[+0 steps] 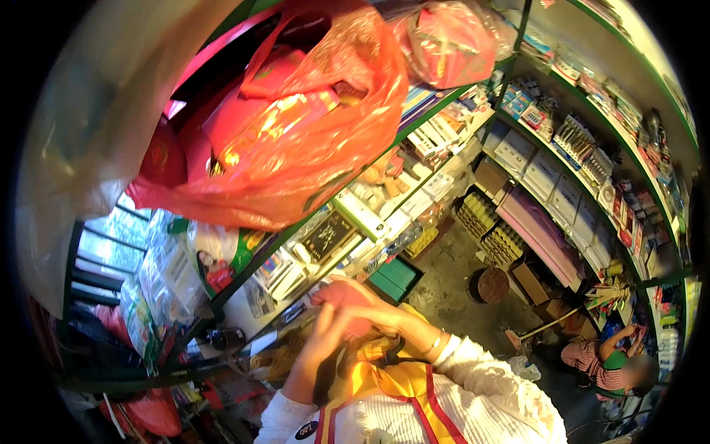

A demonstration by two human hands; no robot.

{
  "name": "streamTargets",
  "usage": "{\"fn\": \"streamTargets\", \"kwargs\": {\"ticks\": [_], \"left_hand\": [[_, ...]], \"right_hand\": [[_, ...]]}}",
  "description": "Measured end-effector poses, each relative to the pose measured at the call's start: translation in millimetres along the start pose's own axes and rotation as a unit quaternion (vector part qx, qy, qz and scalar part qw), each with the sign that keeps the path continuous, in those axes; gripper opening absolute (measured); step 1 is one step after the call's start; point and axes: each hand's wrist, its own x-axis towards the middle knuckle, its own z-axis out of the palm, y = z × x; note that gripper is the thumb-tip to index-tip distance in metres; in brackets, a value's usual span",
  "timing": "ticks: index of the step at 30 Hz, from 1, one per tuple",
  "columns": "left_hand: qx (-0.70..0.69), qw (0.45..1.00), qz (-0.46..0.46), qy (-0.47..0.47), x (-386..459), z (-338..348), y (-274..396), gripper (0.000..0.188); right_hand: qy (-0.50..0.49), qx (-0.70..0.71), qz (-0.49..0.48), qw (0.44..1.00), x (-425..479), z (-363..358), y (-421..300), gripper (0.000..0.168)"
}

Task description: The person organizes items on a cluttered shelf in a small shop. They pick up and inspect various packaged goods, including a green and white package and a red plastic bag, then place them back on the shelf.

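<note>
A soft-looking pink item [352, 302], blurred and too unclear to name, is held between my two hands in front of my yellow apron. My left hand [323, 333] grips its near left side with bent fingers. Over its upper right side lies my right hand [377, 308], fingers stretched across it. Beyond the hands, a large red plastic bag [333, 150] full of red and gold packets sits on top of the shelf unit. Past that bag is a clear bag of red packets [452, 44].
Shelves with boxed goods [566, 166] curve along the right. Egg trays [480, 216], a round stool [492, 284] and a broom [546, 324] stand on the floor. A person in a checked top [610, 372] is by the lower right shelves. A green-framed shelf [266, 261] is close ahead.
</note>
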Motion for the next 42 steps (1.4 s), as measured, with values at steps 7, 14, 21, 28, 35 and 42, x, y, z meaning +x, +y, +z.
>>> {"fn": "streamTargets", "kwargs": {"ticks": [7, 14, 21, 28, 35, 42], "left_hand": [[0.370, 0.887, 0.277, -0.008, 85.6, 9.2, 125.6, 0.020], [0.131, 0.919, 0.234, -0.288, 123.2, 38.0, 133.1, 0.100], [-0.004, 0.973, 0.232, -0.010, 101.3, 10.2, 113.1, 0.038], [0.413, 0.831, 0.365, 0.070, 82.8, -43.1, 113.3, 0.043], [0.593, 0.764, 0.237, 0.097, 112.7, -52.5, 93.7, 0.046], [0.643, 0.684, 0.313, 0.141, 129.5, -47.3, 50.8, 0.043]], "right_hand": [[0.320, 0.132, -0.053, 0.937, -31.3, -52.3, -36.5, 0.045], [0.209, -0.195, -0.270, 0.919, -32.9, -22.2, -143.2, 0.065], [0.099, -0.149, -0.137, 0.974, -38.0, -32.3, -164.0, 0.028], [0.338, -0.061, -0.059, 0.937, -94.1, -82.2, -69.8, 0.022], [0.637, -0.039, -0.149, 0.755, -203.6, -114.1, -57.9, 0.020], [0.710, 0.013, -0.133, 0.691, -250.5, -105.8, -16.7, 0.015]]}}
